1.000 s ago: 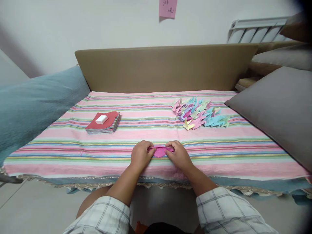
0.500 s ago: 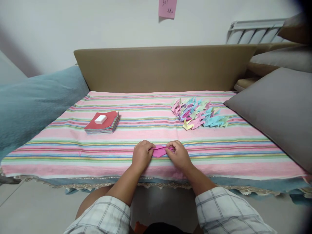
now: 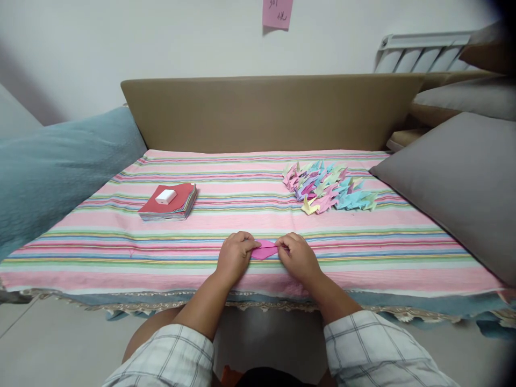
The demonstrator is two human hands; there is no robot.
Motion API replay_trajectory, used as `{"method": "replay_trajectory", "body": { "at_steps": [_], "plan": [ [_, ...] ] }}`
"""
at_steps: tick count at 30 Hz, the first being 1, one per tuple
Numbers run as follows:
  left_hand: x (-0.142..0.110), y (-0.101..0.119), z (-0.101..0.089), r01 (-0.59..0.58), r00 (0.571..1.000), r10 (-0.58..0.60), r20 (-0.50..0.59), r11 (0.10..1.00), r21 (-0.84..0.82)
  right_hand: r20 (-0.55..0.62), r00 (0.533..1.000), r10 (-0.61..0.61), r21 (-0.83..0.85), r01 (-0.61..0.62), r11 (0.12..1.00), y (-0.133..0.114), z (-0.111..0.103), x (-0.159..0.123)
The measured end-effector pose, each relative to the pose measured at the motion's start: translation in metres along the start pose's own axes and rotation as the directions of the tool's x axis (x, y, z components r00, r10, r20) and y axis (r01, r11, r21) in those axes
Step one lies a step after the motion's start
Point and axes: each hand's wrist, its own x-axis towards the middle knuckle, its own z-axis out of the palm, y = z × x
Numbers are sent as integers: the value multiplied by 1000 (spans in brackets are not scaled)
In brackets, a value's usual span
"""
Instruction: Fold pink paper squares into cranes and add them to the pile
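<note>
Between my two hands a small sheet of magenta paper, folded to a pointed diamond with a crease along its middle, lies on the striped cloth. My left hand pinches its left end between thumb and fingers. At the narrow right tip, my right hand is closed on the paper, thumb against the fingers. The fingers hide both ends of the sheet. Farther back on the right is a cluster of folded paper cranes in pink, blue, yellow, green and purple.
Back left, a stack of coloured paper with a red top sheet carries a small white block. A grey cushion borders the right side, a blue cushion the left. Behind stands a brown backrest.
The diamond now lies flatter, with its centre crease showing. My left fingers have shifted slightly right along it, and my right fingers sit nearer the right tip.
</note>
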Motion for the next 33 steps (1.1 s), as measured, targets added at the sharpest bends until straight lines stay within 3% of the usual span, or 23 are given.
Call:
{"method": "replay_trajectory", "body": {
  "at_steps": [8, 14, 20, 25, 28, 30, 33],
  "plan": [
    [1, 4, -2, -92, 992, 76, 104, 983, 162, 24, 1000, 9, -56, -8, 998, 0, -1, 0],
    [3, 9, -5, -99, 983, 65, 173, 976, 193, 71, 995, 75, -27, -73, 997, 1, -1, 3],
    [4, 4, -3, -85, 981, 53, 187, 981, 173, 106, 987, 120, 42, -125, 991, 3, -8, 3],
    [6, -3, -7, -70, 987, 64, 149, 997, 34, 96, 991, 92, 83, -100, 992, 5, -10, 2],
    [5, 5, -17, -69, 991, 68, 118, 998, 1, 72, 996, 45, 68, -50, 996, 5, -9, 2],
    [2, 16, -23, -44, 998, 39, 38, 992, 122, 63, 998, 26, 64, -30, 997, 5, -8, 3],
    [-5, 35, -23, -154, 987, 136, 86, 958, 243, 68, 998, 4, 59, -8, 998, 7, -7, 3]
  ]
}}
